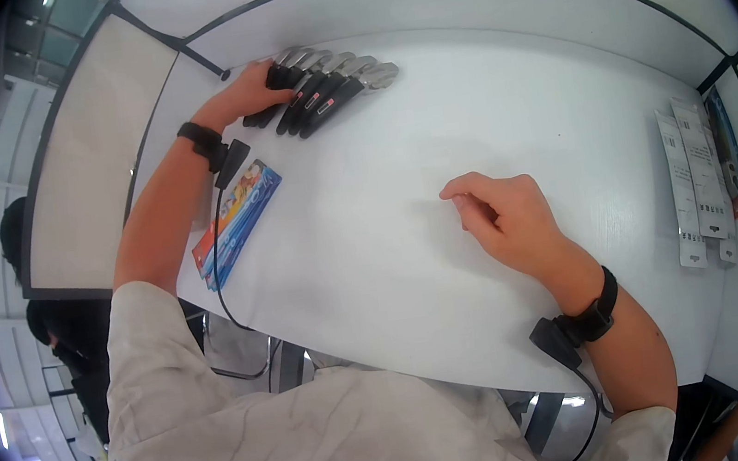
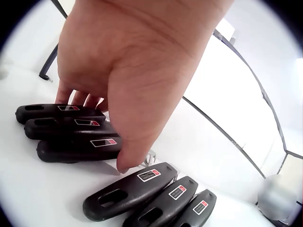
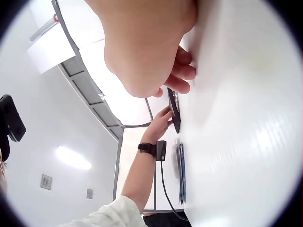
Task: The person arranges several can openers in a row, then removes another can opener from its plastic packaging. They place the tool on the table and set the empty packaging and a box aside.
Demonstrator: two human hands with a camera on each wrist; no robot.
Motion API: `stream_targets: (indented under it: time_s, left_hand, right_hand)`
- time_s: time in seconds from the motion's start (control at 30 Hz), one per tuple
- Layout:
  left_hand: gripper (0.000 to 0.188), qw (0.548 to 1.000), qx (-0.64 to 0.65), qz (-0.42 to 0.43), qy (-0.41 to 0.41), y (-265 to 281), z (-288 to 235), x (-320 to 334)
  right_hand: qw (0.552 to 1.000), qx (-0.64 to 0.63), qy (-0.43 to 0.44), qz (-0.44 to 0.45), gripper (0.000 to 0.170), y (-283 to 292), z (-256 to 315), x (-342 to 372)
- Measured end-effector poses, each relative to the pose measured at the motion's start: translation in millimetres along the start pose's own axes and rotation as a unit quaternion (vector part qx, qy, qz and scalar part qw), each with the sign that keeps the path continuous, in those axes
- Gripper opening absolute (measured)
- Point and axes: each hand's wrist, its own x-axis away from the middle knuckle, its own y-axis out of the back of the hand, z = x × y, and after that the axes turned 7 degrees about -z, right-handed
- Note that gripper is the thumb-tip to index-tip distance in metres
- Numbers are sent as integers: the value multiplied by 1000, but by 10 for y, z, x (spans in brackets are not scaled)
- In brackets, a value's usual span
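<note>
At the far left of the white table (image 1: 483, 103), several black-handled tools with shiny metal heads lie side by side; their exact kind does not show. My left hand (image 1: 253, 92) spans a group of three handles (image 2: 78, 150), thumb (image 2: 130, 153) against the near one and fingers behind the far one. Just beside the thumb, another group of three handles (image 2: 132, 189) lies apart from the hand; each bears a small red and white label. My right hand (image 1: 507, 217) rests low over the middle of the table, its fingers loosely curled and holding nothing.
Colourful blue and orange packaging cards (image 1: 242, 219) lie near the left edge, under the left wrist's cable (image 1: 216, 251). Long white packages (image 1: 701, 168) are stacked at the right. Pale partition panels (image 1: 413, 1) border the table's back and sides.
</note>
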Motion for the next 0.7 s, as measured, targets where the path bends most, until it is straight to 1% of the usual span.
stream_targets:
  time_s: [0.1,0.2,0.27,0.3,0.37,0.43,0.57,0.6,0.7]
  left_hand:
    - [73,1000,14,-10,23,-27,10,21]
    - [71,997,-9,20,76,-44,69,-39]
    - [70,993,-10,15,119,-53,153,-66]
    - [70,990,-9,13,139,-46,144,-61]
    - [68,988,-5,0,153,-35,129,-44]
    - [66,985,6,4,170,31,-22,23]
    - [69,992,-8,-65,107,-53,14,94]
    - [72,993,8,-61,105,-38,-3,107]
    - [76,989,-4,-108,98,-79,44,131]
  right_hand:
    - [1000,15,-3,7,11,13,15,-7]
    - [1000,12,2,2,11,11,5,-4]
    - [1000,12,3,2,10,11,13,-6]
    - [1000,11,4,1,10,5,1,-3]
    - [1000,11,-1,5,11,11,5,-2]
    - [1000,11,1,8,11,14,4,0]
    - [1000,12,0,6,11,16,18,-3]
    - [1000,11,-1,7,11,18,18,-2]
    - [1000,9,-8,9,11,18,20,-3]
